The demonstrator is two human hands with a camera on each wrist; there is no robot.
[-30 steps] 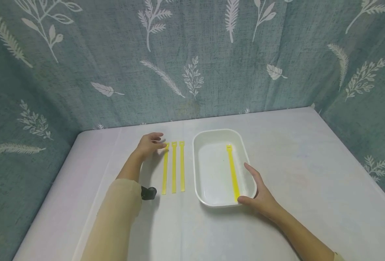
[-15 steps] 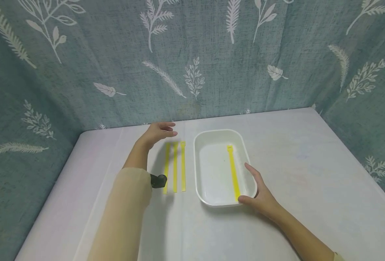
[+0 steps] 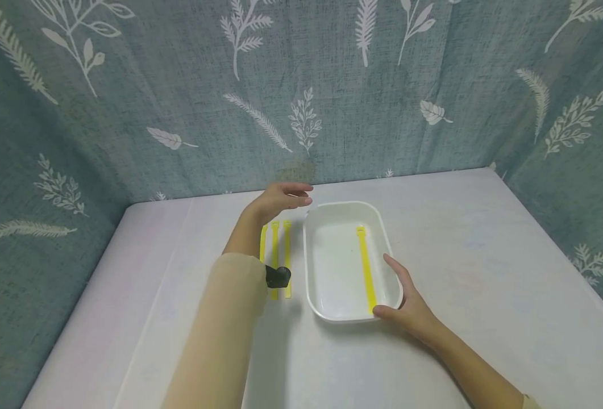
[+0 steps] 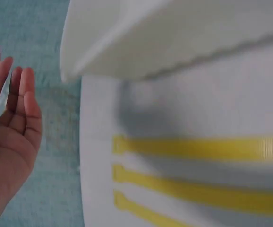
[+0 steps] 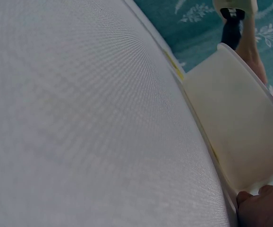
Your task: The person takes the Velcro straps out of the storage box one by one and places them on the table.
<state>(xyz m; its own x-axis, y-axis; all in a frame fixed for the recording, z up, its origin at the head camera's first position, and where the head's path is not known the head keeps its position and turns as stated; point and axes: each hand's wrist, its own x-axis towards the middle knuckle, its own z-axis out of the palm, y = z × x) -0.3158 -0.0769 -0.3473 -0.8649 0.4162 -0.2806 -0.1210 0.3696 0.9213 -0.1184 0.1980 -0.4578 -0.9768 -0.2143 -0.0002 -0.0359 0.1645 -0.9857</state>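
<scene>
My left hand (image 3: 279,201) hovers at the back left corner of a white plastic tray (image 3: 307,272). Nothing shows in its palm in the left wrist view, where the fingers are loosely bent. With the right hand (image 3: 411,311) I grip the tray's front right corner, thumb at the rim. One yellow cable tie (image 3: 365,270), a flat strap with a slotted head, lies lengthwise inside the tray on the right. Left of the tray, three similar yellow ties (image 4: 183,147) lie side by side on the table; my left forearm partly covers them in the head view.
A pale cloth covers the table (image 3: 465,244). Blue-green curtain fabric (image 3: 188,102) with white leaf prints hangs behind and at both sides. A black camera mount (image 3: 278,277) sits at my left wrist.
My left hand has left the heads of the ties and moved right and back, to the tray's far left corner. The right hand, the tray and all ties stay in place.
</scene>
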